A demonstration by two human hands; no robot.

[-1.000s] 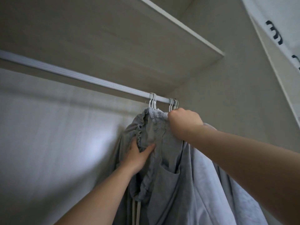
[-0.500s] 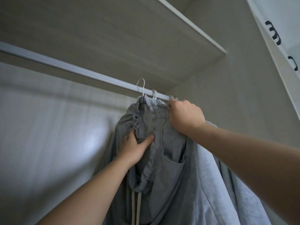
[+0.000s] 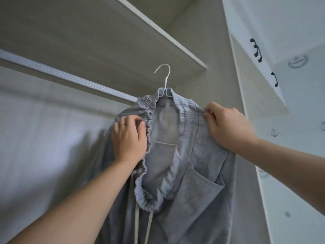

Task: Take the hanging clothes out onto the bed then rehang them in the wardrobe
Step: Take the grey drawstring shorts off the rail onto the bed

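Overhead, in the head view, a grey garment is seen draped on a white hanger and held up in front of the wardrobe opening. The hanger's hook is seen clear of the rail, standing against the underside of the shelf; the rail runs in from the left and is lost behind the cloth.

The left hand is closed on the gathered waistband at its left side: the fingers are curled over the bunched elastic and the thumb is pressed against the ruffled edge. A ring is worn on one finger. The right hand is set on the opposite side, where a fold of the cloth is pinched between the curled fingertips and thumb at the top of the slope, the palm laid on the fabric below it.

Two pale drawstrings are seen hanging beneath the waistband, and a patch pocket is turned outward at lower right. A white door with dark handles is seen at the right.
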